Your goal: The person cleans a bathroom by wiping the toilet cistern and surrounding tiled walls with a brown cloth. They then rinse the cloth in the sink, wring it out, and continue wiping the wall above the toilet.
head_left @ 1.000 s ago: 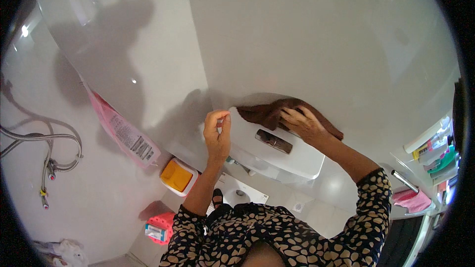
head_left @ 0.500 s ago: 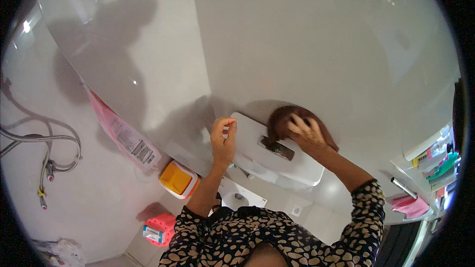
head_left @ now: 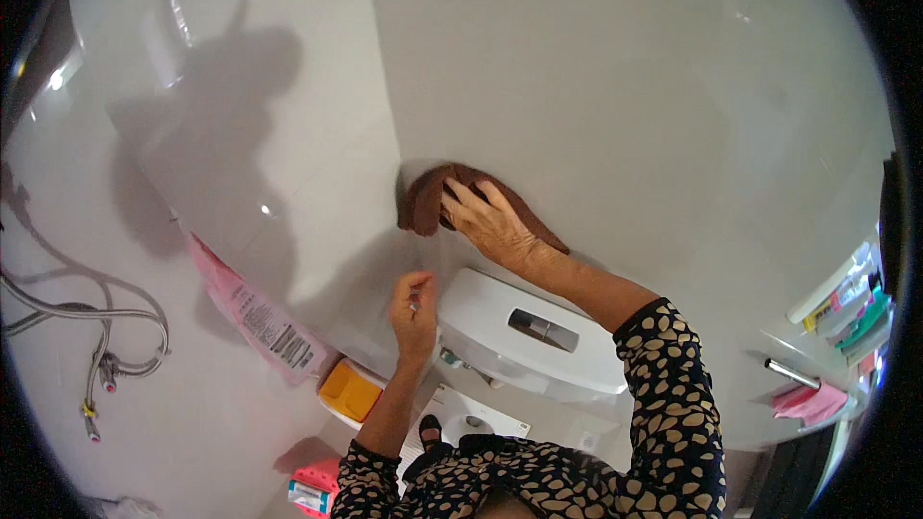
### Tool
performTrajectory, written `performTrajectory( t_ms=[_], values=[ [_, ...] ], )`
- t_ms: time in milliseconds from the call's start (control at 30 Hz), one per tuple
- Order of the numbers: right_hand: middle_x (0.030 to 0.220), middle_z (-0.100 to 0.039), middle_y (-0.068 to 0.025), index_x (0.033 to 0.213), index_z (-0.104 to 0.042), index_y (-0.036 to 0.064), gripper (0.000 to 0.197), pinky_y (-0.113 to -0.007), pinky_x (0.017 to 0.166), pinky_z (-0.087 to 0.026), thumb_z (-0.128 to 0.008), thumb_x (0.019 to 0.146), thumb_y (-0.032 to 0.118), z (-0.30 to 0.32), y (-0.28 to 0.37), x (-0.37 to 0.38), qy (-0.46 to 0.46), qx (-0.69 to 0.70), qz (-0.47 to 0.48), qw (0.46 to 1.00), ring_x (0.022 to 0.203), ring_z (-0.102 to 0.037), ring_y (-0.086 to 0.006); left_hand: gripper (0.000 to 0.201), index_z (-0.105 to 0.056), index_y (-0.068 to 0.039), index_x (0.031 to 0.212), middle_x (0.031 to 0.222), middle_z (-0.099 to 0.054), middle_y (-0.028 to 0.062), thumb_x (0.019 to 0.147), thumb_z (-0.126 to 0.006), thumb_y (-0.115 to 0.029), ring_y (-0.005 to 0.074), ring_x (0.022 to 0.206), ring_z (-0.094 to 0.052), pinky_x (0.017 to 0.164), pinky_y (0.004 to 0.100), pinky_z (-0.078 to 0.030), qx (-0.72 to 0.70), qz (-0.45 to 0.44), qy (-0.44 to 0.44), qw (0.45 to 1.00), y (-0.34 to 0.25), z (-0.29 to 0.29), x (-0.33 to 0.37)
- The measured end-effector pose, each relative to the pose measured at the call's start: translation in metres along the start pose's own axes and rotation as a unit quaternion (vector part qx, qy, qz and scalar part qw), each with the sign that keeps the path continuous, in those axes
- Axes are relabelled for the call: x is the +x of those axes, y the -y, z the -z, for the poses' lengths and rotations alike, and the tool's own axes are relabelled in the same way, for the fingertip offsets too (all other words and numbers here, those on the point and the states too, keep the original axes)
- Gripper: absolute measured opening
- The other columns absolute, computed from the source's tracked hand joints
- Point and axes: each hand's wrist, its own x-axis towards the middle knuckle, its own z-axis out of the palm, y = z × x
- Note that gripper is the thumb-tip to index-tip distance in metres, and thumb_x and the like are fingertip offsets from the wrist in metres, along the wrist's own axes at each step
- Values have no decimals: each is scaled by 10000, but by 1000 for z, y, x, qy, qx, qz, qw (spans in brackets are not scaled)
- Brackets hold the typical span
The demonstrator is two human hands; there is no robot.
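Note:
My right hand [head_left: 492,231] presses a bunched brown cloth [head_left: 423,211] flat against the wall, close to the corner where two pale walls meet. Part of the cloth trails behind the wrist along the wall. Below that arm is a white cistern [head_left: 481,312] with a shiny rectangular flush plate [head_left: 543,330] on its top. My left hand [head_left: 413,312] hangs in the air just left of the cistern, its fingers curled in, and I see nothing in it.
An orange and white bin [head_left: 351,392] stands at the left wall, beneath a hanging pink printed bag [head_left: 260,312]. Metal hoses [head_left: 106,317] hang farther left. A pink basket [head_left: 317,476] sits low on the left. Pink cloth [head_left: 812,404] hangs at the right beside shelved bottles [head_left: 860,312].
My right hand has slid the brown cloth leftward along the wall, from above the cistern to near the corner. My left hand has dropped slightly and stays curled.

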Motion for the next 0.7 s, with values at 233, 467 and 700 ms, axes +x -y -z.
performTrajectory(
  t_ms=[233,467,700],
  values=[
    [1215,-498,-12,995,-641,200,224,-454,948,-295,-560,789,230,85,-79,-51,-82,-18,-149,985,1251,-391,-214,76,-610,-32,937,904,-585,32,872,-575,-49,118,821,-537,691,244,-408,-37,-65,40,996,-14,-33,-7],
    [1123,-566,6,901,-593,234,149,-479,924,-272,-577,753,233,123,-114,-186,-159,-141,-271,939,1170,-465,-244,82,-602,-52,949,944,-594,40,876,-588,-87,141,845,-548,702,271,-432,-48,-72,121,989,-60,-88,-23],
    [1143,-545,11,1053,-572,232,264,-487,896,-279,-575,790,249,114,-84,-318,-106,-119,-260,952,1152,-472,-257,224,-558,-48,1071,1162,-515,123,854,-586,-99,264,1126,-416,927,403,-338,23,-296,89,951,-115,-143,-10]
  ],
)
